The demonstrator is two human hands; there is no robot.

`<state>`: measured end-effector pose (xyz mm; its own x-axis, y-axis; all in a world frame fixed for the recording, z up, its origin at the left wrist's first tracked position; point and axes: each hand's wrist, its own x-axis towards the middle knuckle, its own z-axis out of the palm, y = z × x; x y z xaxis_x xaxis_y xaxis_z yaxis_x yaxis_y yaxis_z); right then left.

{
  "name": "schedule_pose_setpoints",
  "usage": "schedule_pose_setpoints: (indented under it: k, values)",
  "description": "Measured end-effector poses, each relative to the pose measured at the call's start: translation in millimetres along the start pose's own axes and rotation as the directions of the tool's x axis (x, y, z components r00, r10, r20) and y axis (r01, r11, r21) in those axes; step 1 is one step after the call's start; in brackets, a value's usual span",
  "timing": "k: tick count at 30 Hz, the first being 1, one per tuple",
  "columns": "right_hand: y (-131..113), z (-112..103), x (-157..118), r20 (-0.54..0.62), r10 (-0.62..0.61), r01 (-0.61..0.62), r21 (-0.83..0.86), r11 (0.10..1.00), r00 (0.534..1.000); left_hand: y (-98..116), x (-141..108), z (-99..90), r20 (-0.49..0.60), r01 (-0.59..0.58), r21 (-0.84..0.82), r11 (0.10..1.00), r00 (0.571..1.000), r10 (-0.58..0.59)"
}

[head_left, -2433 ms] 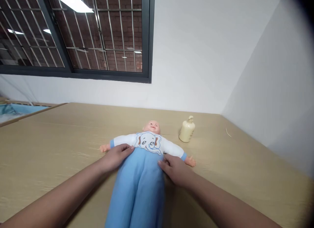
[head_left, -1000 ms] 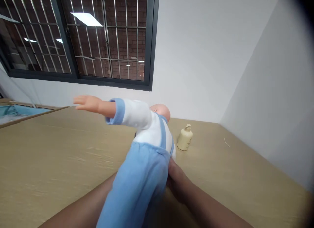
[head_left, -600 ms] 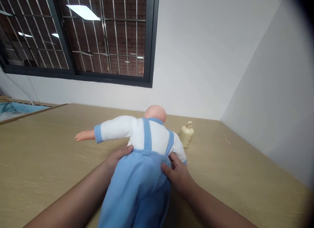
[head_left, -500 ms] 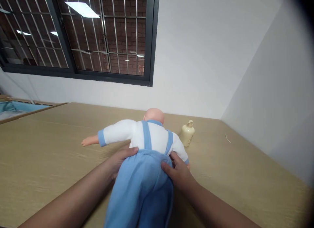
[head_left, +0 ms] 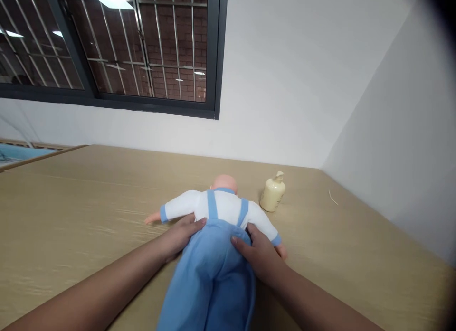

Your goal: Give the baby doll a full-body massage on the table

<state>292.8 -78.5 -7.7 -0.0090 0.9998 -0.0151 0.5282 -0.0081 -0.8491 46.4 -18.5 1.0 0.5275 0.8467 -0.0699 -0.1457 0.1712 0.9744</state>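
A baby doll point(head_left: 221, 245) in a white shirt and blue overalls lies with its back toward me and its head pointing at the far wall. My left hand point(head_left: 183, 233) grips its left side at the waist, thumb on top and fingers hidden underneath. On the opposite side my right hand point(head_left: 258, 248) holds the doll's waist, the thumb pressed on the blue cloth. Both doll arms stretch outward. The doll's face is turned away, out of sight.
A cream pump bottle point(head_left: 273, 193) stands on the wooden table point(head_left: 89, 203), beyond the doll's right arm. Farther right lies a thin pale string point(head_left: 332, 197). A blue-lined crib or box point(head_left: 21, 153) shows at the far left. A barred window point(head_left: 142, 51) is set in the white wall.
The doll has lowered toward the table with both hands still on it, and its left arm has dropped and drawn inward. The camera view has shifted slightly.
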Motion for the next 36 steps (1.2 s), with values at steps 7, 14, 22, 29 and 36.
schedule_pose_setpoints:
  k: [7,14,22,29,36]
  values:
    - [-10,-8,1,-0.006,0.011,-0.012,-0.269,0.963,1.000,11,-4,-1.8,-0.084,-0.041,0.533,0.845,0.991,0.101]
    - [-23,-9,-6,-0.047,-0.023,-0.003,-0.494,0.869,0.999,31,-26,2.7,-0.218,0.141,0.961,0.236,0.915,0.340]
    - [-15,-10,-15,-0.119,-0.341,0.238,-0.507,0.829,0.933,25,-43,15.5,0.200,-0.338,0.927,0.160,0.809,0.553]
    - [-19,5,-35,0.059,-0.701,0.665,-0.380,0.643,0.711,15,-47,25.8,0.313,-0.421,0.902,0.094,0.789,0.528]
    - [-23,4,-26,0.146,-0.606,0.621,-0.272,0.735,0.782,8,-38,21.6,0.309,-0.434,0.885,0.167,0.818,0.485]
